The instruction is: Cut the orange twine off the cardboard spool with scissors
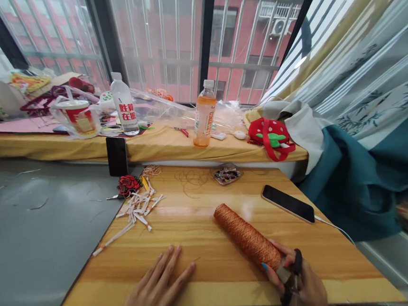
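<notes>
My left hand lies flat on the wooden table with its fingers spread, and nothing is in it. My right hand grips the near end of a long spool of copper-brown thread, which slants away across the tabletop. Black handle loops, apparently of small scissors, also sit in that hand; their blades are hard to make out. A thin strand seems to lie by the left fingertips. Beyond that hand is a loose pile of white paper-like strips.
A phone with a white cable lies at the right. At the back are a tray of beads and tangled thread. On the ledge stand a water bottle, an orange drink bottle and a bagged cup.
</notes>
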`<state>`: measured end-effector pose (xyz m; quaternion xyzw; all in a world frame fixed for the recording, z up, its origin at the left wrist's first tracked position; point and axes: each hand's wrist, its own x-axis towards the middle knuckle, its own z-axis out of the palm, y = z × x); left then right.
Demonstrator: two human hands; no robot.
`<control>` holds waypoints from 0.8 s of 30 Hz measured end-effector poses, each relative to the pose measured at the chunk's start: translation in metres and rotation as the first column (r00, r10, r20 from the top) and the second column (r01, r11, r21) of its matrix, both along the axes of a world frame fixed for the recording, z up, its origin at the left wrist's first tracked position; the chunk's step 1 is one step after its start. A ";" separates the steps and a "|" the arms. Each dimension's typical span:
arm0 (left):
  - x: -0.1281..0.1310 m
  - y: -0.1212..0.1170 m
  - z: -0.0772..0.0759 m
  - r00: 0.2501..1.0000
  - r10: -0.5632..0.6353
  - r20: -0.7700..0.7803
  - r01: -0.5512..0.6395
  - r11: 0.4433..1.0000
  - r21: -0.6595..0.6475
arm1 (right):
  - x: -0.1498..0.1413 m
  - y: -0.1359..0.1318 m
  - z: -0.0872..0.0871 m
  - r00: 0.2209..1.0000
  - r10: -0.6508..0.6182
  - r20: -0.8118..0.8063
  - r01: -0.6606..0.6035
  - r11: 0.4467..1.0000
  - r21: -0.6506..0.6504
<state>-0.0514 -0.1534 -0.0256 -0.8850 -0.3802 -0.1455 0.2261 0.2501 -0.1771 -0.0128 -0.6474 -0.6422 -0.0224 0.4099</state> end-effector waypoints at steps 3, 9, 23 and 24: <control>0.000 0.001 0.000 1.000 -0.005 -0.016 0.005 1.000 0.003 | 0.003 0.001 -0.002 1.000 -0.002 0.022 0.002 1.000 0.003; -0.001 0.003 0.001 0.998 -0.030 -0.062 0.031 1.000 0.007 | 0.007 0.001 -0.010 0.994 0.091 0.060 -0.093 0.996 0.017; 0.014 0.019 0.027 0.981 -0.111 0.159 0.140 0.973 -0.184 | 0.012 0.034 0.013 0.856 0.001 -0.517 -0.180 0.938 -0.297; 0.023 0.026 0.032 0.973 -0.100 0.208 0.143 0.968 -0.206 | 0.008 0.038 0.014 0.858 0.026 -0.513 -0.204 0.934 -0.293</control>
